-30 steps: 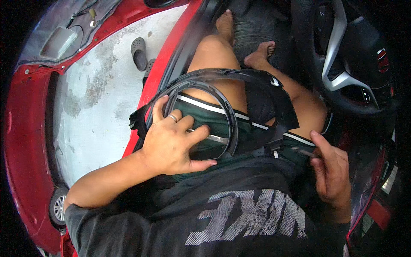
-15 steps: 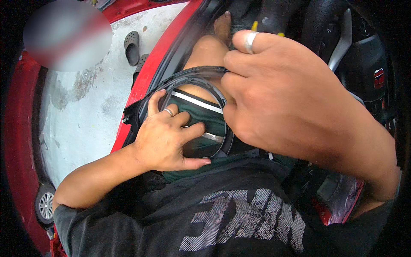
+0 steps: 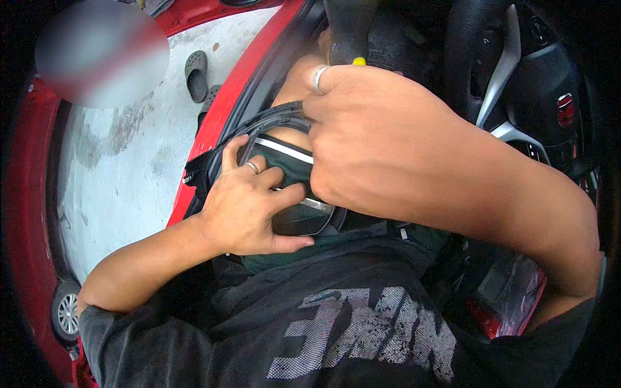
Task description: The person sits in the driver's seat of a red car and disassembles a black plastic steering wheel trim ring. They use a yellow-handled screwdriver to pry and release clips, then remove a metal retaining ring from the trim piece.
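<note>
Against the frame a second ago, the person's right hand has left the thigh beside the seat and now hangs large and close under the camera, its ringed finger and thumb pinched on the top of the black curved trim piece, while the steering wheel behind it is half covered. The left hand stays spread flat on the lower part of that trim piece in the person's lap, fingers wide and pressing rather than gripping. Beyond the red door sill, two grey sandals lie on the concrete floor; no container shows.
</note>
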{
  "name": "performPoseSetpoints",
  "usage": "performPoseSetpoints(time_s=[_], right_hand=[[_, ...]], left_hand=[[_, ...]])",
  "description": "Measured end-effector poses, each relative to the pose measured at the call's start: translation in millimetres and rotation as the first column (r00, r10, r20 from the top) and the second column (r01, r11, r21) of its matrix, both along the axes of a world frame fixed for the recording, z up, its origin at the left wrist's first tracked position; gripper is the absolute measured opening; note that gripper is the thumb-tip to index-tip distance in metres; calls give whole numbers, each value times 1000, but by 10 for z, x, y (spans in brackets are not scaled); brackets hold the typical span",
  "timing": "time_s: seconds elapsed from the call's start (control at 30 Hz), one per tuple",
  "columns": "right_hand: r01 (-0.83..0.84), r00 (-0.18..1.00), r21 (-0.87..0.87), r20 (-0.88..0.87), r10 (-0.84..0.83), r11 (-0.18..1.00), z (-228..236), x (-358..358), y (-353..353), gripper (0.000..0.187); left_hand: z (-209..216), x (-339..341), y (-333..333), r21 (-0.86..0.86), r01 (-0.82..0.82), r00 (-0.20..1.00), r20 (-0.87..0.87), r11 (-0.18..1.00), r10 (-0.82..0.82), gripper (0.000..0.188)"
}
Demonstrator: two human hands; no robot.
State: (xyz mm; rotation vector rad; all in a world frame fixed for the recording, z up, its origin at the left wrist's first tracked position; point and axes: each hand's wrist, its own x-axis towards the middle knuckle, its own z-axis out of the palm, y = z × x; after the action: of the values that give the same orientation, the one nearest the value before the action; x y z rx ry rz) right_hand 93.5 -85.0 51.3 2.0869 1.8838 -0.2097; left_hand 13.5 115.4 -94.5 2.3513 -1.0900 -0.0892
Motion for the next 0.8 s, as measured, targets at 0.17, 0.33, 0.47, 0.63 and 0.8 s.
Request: performPoseSetpoints(time_s=[0.17,0.33,0.47,0.63,0.8], right_hand=[[-5,999,3,39,5,1000,-7,13,-42,15],[-5,1000,-70,-20,3,998,-1,-5,-51,13],[21,999,10,-47,-20,1000,-116,-104,-163,13],[-43,998,-18,42,44,999,-238,-219,-233,16],[-56,994,-22,98,58,998,-339,-375,-332,17]], left_hand=[[42,20,-16,14,18,1000,-5,1000,-18,61],[60,2,-27,88,32,995,-96,996,-23,66],[40,-22,-42,104,44,993,-111,994,-32,67],[-5,-71,-83,63,23,999,-50,998,-19,62],[9,-94,-142,85,31,999,-14,996,-30,60]])
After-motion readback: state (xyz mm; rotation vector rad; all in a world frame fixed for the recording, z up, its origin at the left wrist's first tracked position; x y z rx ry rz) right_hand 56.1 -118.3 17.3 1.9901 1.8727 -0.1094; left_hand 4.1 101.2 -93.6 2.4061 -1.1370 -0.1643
